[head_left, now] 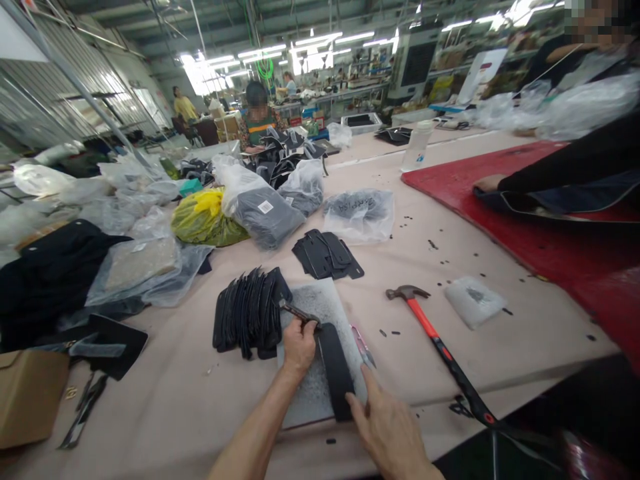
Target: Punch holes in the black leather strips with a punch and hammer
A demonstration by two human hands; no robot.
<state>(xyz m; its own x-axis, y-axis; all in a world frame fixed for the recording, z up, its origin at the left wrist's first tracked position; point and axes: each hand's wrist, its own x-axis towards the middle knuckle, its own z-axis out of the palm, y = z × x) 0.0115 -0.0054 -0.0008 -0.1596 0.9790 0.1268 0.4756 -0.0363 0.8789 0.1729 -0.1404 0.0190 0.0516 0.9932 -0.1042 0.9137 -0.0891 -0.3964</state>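
Observation:
A long black panel with rounded corners lies on a grey speckled board. My left hand is closed on a short, dark, metal-looking piece at the panel's upper end; its exact kind is unclear. My right hand has thumb and forefinger apart. Its thumb touches the panel's lower right edge, and the forefinger stretches toward a pink-and-grey tool beside the board. Left of the board stands a tight row of black pieces. Flat black pieces lie stacked beyond it.
A claw hammer with a red-and-black handle lies at right, near a small clear bag. Wrapped bundles fill the back left. A cardboard box sits at left. A co-worker's sleeve reaches over a red sheet.

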